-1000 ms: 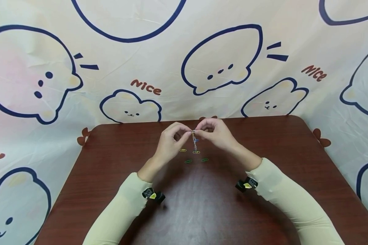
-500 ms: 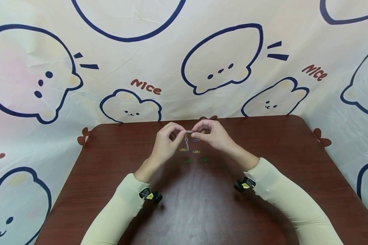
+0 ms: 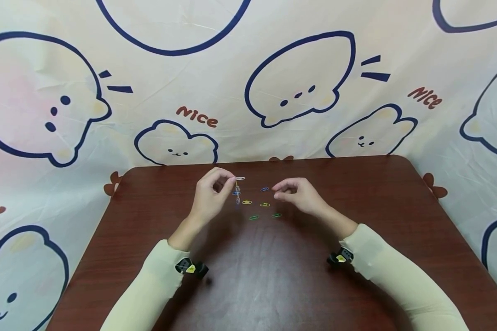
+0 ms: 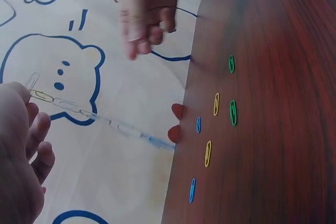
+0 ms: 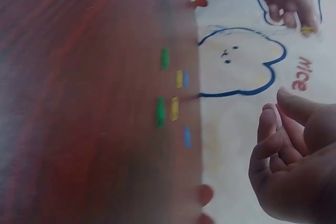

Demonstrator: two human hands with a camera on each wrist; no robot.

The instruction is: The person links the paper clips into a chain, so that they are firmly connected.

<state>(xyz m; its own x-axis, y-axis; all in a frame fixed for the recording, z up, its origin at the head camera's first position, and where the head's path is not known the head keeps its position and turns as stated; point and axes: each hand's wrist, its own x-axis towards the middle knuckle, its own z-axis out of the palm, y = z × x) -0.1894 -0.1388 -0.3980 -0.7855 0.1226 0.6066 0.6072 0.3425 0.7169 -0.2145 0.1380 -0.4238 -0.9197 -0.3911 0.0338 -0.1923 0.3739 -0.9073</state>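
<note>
My left hand (image 3: 209, 193) pinches the top of a paper clip chain (image 4: 81, 112) between thumb and forefinger, raised over the table's far part. A white paper clip (image 3: 240, 178) sticks out sideways at the fingertips, and a yellow paper clip (image 4: 42, 96) comes just below it. Pale links hang beneath, blurred in the left wrist view. My right hand (image 3: 300, 195) is apart from the chain, with loosely bent fingers and nothing between thumb and forefinger (image 5: 268, 116). Its fingertips are closest to a blue paper clip (image 3: 265, 189) on the table.
Two yellow paper clips, one left (image 3: 246, 202) and one right (image 3: 265, 205), lie on the brown table (image 3: 248, 276). Nearer are two green paper clips (image 4: 233, 113). Another blue paper clip (image 4: 192, 190) lies behind the hanging chain. A patterned cloth (image 3: 232, 92) rises behind the table.
Both hands were together at the top clip. My right hand has let go and moved right and down; my left hand has carried the chain left.
</note>
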